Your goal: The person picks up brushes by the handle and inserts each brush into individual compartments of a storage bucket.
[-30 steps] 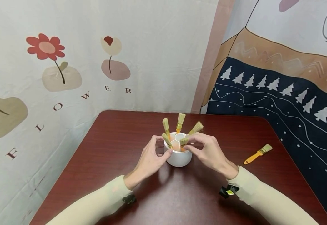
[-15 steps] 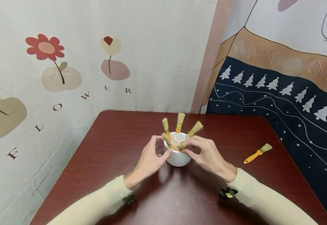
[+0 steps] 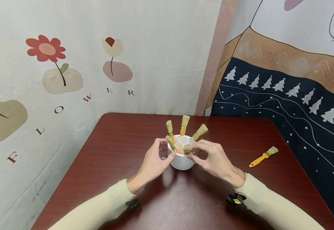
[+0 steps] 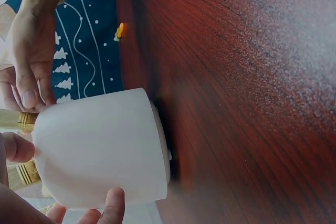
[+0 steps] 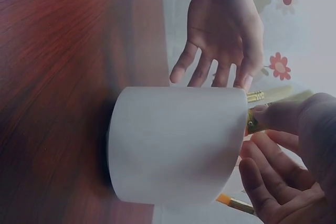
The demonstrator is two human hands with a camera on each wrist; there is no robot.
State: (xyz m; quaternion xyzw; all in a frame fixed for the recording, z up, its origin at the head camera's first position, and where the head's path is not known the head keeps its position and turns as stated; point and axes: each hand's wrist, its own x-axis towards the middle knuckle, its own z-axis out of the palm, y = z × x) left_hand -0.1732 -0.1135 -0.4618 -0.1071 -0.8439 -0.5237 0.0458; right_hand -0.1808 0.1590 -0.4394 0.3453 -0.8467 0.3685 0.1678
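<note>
A white round divided holder (image 3: pixel 182 163) stands on the table with several paintbrushes in it, bristles up. My left hand (image 3: pixel 153 162) holds its left side, thumb at the front rim; in the left wrist view its fingers lie along the white wall. At the front right of the holder my right hand (image 3: pixel 215 158) pinches a paintbrush (image 3: pixel 187 149) near its metal band. The handle of that brush is down inside, hidden by the wall. Around the rim lean other brushes, among them a back one (image 3: pixel 185 123) and a right one (image 3: pixel 200 131).
A loose paintbrush (image 3: pixel 264 157) with a yellow-orange handle lies on the right of the dark red table (image 3: pixel 121 137). Printed cloths hang behind: a pale flower one (image 3: pixel 161 64) and a navy one with trees (image 3: pixel 293 121).
The pinched brush has sunk lower into the holder's front right section, its bristles now nearer the rim. My right hand has come down slightly with it. My left hand has stayed in place.
</note>
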